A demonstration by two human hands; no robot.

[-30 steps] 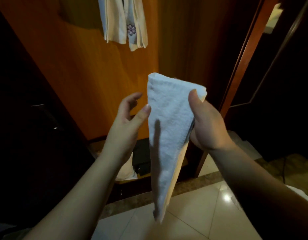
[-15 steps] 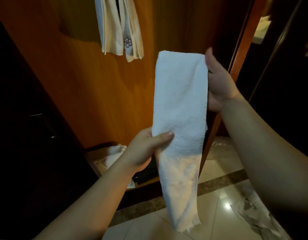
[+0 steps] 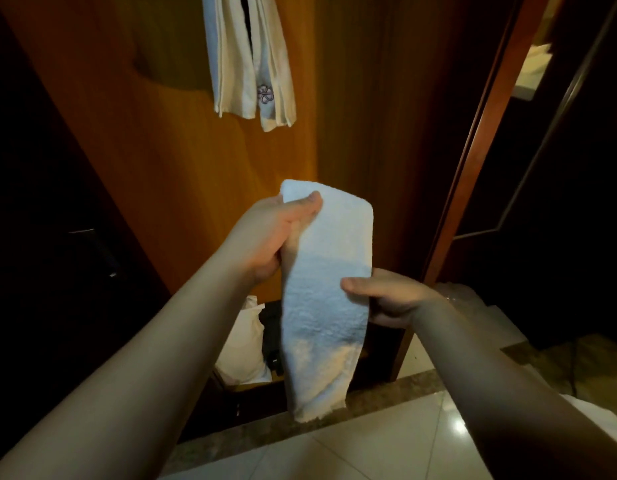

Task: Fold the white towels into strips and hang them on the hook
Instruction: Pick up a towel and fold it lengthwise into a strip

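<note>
The wooden panel (image 3: 161, 202) fills the view ahead, and high on it hang the towels already in place (image 3: 251, 64), folded into strips; the hook that carries them is above the top edge and cannot be seen, so the lift to it would have to go well up from where the hands are. In front of the panel the white towel (image 3: 327, 271) hangs as a long strip in mid-air, held by both hands, its ragged lower end loose above the dark shelf and the tiled floor (image 3: 369, 445). The left hand (image 3: 265, 237) clamps its upper left corner, thumb on the front and fingers curled behind; the right hand (image 3: 390, 296) pinches the right edge lower down, thumb across the cloth. The main risk, as a judgement, is that the fold opens: the layers are held only at two edge points, so letting go with either hand could let the strip spread or slump. The free tail could also brush the bag (image 3: 244, 341) on the shelf below.
</note>
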